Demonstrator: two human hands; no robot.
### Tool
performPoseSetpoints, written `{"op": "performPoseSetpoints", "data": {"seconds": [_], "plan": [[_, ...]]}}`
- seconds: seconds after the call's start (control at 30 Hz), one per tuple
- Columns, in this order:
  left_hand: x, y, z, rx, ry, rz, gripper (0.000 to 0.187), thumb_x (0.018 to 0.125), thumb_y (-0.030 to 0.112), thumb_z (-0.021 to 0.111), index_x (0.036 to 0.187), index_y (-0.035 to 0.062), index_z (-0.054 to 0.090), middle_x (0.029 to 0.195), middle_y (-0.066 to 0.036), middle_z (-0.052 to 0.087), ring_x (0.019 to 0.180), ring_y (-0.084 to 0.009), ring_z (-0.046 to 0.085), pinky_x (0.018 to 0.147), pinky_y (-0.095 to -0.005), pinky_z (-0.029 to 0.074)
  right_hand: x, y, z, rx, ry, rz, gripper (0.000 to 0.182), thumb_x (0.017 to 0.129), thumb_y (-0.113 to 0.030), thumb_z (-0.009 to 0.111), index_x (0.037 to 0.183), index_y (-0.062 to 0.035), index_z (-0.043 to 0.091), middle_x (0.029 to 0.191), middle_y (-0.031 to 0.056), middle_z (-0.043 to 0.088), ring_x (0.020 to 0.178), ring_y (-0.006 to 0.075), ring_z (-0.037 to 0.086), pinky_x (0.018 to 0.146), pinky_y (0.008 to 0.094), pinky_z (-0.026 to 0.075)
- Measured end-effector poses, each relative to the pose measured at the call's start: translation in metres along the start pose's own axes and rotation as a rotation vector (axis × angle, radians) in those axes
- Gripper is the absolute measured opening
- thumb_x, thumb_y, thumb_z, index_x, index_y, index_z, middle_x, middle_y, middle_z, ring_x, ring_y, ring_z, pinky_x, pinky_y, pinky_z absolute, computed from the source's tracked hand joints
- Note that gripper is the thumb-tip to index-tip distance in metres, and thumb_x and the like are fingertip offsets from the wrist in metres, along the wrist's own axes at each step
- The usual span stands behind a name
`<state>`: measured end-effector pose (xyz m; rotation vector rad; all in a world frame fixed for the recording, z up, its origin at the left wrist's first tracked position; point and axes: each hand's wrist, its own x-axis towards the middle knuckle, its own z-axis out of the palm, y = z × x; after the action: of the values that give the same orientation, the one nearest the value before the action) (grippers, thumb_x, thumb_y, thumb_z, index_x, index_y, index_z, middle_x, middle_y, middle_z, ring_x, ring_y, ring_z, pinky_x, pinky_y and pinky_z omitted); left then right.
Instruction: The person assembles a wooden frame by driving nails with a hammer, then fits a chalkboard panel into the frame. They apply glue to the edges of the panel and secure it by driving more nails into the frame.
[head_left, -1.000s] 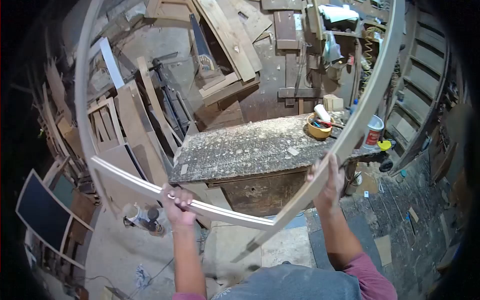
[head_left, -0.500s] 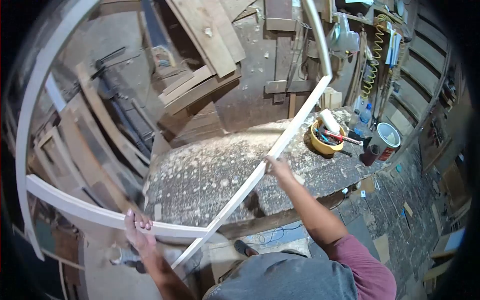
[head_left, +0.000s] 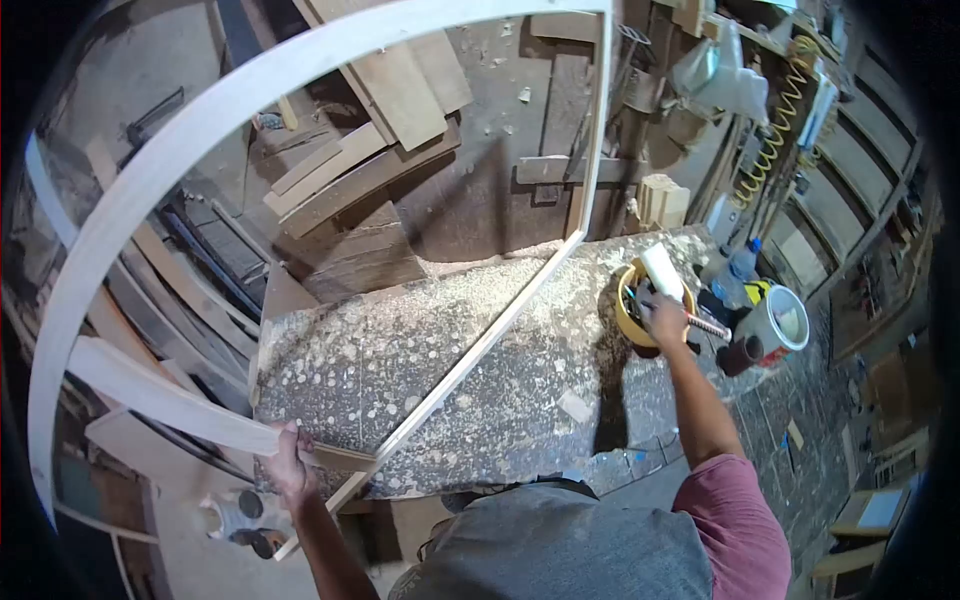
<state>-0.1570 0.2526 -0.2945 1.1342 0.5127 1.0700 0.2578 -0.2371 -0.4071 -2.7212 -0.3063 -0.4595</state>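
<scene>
My left hand (head_left: 290, 462) is closed round the curved rail of a pale wooden frame (head_left: 150, 190), near where that rail meets a straight bar (head_left: 480, 345). The frame's large arch sweeps across the top left, and its straight bar slants over the workbench. My right hand (head_left: 664, 318) is down in a yellow bowl (head_left: 632, 328), fingers bunched among small items; what they grip, if anything, I cannot tell. A white cylinder (head_left: 661, 270) leans in the bowl beside my fingers. A slim red-and-white stick (head_left: 710, 327) juts out past the hand's right side.
The workbench (head_left: 330, 360) is spotted and dusted with sawdust, with a small pale block (head_left: 575, 406) on it. A paint can (head_left: 775, 325), a dark cup (head_left: 740, 356) and a plastic bottle (head_left: 742, 262) stand at the right. Boards (head_left: 400, 90) lean behind.
My right hand has left the straight bar and moved right into the yellow bowl. My left hand still holds the frame, whose arch now crosses more of the upper view.
</scene>
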Motion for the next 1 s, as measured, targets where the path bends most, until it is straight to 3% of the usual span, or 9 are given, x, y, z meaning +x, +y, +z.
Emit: {"op": "performPoseSetpoints", "data": {"seconds": [0.37, 0.4, 0.47, 0.57, 0.63, 0.77, 0.83, 0.9, 1.0], "plan": [[0.029, -0.079, -0.017, 0.069, -0.078, 0.015, 0.015, 0.08, -0.005, 0.058, 0.088, 0.0036, 0.048, 0.069, -0.007, 0.049, 0.051, -0.0156, 0.046, 0.047, -0.0294, 0.041, 0.02, 0.072, -0.008, -0.355, -0.186, 0.017, 0.035, 0.071, -0.007, 0.056, 0.105, -0.0079, 0.062, 0.105, 0.0157, 0.061, 0.102, 0.0377, 0.056, 0.086, 0.0555, 0.04], [0.039, -0.102, -0.033, -0.24, 0.006, -0.144, 0.015, 0.081, -0.002, 0.059, 0.091, 0.0032, 0.05, 0.071, -0.007, 0.051, 0.051, -0.0158, 0.047, 0.047, -0.0293, 0.041, 0.023, 0.079, -0.004, -0.374, -0.234, 0.033, 0.033, 0.071, -0.009, 0.057, 0.104, -0.007, 0.062, 0.105, 0.0161, 0.061, 0.101, 0.0376, 0.056, 0.086, 0.0565, 0.04], [0.036, -0.099, -0.042, -0.327, 0.045, -0.199, 0.013, 0.081, 0.002, 0.061, 0.092, 0.0025, 0.054, 0.071, -0.006, 0.054, 0.052, -0.0152, 0.05, 0.049, -0.0283, 0.042, 0.031, 0.087, 0.004, -0.398, -0.312, 0.048, 0.032, 0.071, -0.014, 0.06, 0.101, -0.0053, 0.062, 0.105, 0.0171, 0.061, 0.102, 0.0377, 0.057, 0.087, 0.0569, 0.04], [0.035, -0.081, -0.027, 0.235, -0.046, -0.051, 0.007, 0.081, 0.007, 0.067, 0.082, 0.0021, 0.061, 0.064, -0.002, 0.057, 0.053, -0.0122, 0.053, 0.051, -0.026, 0.043, 0.034, 0.091, 0.013, -0.278, -0.29, 0.04, 0.035, 0.075, -0.016, 0.059, 0.107, -0.0026, 0.058, 0.099, 0.0227, 0.063, 0.097, 0.0413, 0.06, 0.084, 0.0523, 0.044], [0.032, -0.071, -0.022, 0.278, -0.011, -0.081, 0.014, 0.081, 0.009, 0.069, 0.071, 0.0035, 0.061, 0.06, 0.001, 0.056, 0.053, -0.0105, 0.054, 0.05, -0.0257, 0.043, 0.04, 0.117, 0.025, -0.083, -0.33, 0.031, 0.041, 0.076, -0.022, 0.062, 0.11, -0.0003, 0.055, 0.1, 0.0258, 0.063, 0.096, 0.0435, 0.059, 0.081, 0.0481, 0.046], [0.029, -0.067, -0.02, 0.183, -0.164, -0.1, 0.014, 0.082, 0.011, 0.069, 0.076, 0.0023, 0.06, 0.064, -0.001, 0.057, 0.055, -0.0101, 0.054, 0.052, -0.026, 0.043, 0.03, 0.08, 0.006, -0.17, -0.303, 0.072, 0.053, 0.078, -0.041, 0.064, 0.114, -0.0036, 0.054, 0.1, 0.0254, 0.064, 0.095, 0.0437, 0.06, 0.078, 0.0477, 0.048], [0.029, -0.085, -0.028, 0.364, 0.067, -0.068, 0.013, 0.084, 0.011, 0.067, 0.079, 0.0013, 0.059, 0.068, -0.004, 0.058, 0.059, -0.0109, 0.053, 0.054, -0.027, 0.043, 0.012, 0.043, -0.002, -0.159, -0.252, 0.074, 0.051, 0.079, -0.041, 0.065, 0.111, -0.0025, 0.055, 0.096, 0.0226, 0.064, 0.091, 0.0438, 0.06, 0.076, 0.049, 0.048], [0.029, -0.081, -0.027, 0.15, -0.113, -0.071, 0.011, 0.085, 0.009, 0.064, 0.083, 0.0003, 0.058, 0.07, -0.006, 0.057, 0.06, -0.0123, 0.053, 0.054, -0.0268, 0.043, -0.007, 0.045, 0.02, -0.087, -0.18, -0.126, 0.043, 0.078, -0.032, 0.069, 0.106, -0.0003, 0.059, 0.088, 0.0196, 0.064, 0.082, 0.037, 0.062, 0.071, 0.045, 0.048], [0.023, -0.081, -0.017, 0.026, 0.011, -0.052, 0.01, 0.086, 0.007, 0.062, 0.087, -0.0009, 0.056, 0.07, -0.007, 0.056, 0.059, -0.0137, 0.051, 0.054, -0.0265, 0.042, -0.043, 0.021, 0.057, 0.221, -0.383, -0.076, 0.029, 0.075, -0.025, 0.072, 0.084, 0.0009, 0.065, 0.066, 0.0112, 0.062, 0.061, 0.0194, 0.056, 0.062, 0.0373, 0.046]]}}
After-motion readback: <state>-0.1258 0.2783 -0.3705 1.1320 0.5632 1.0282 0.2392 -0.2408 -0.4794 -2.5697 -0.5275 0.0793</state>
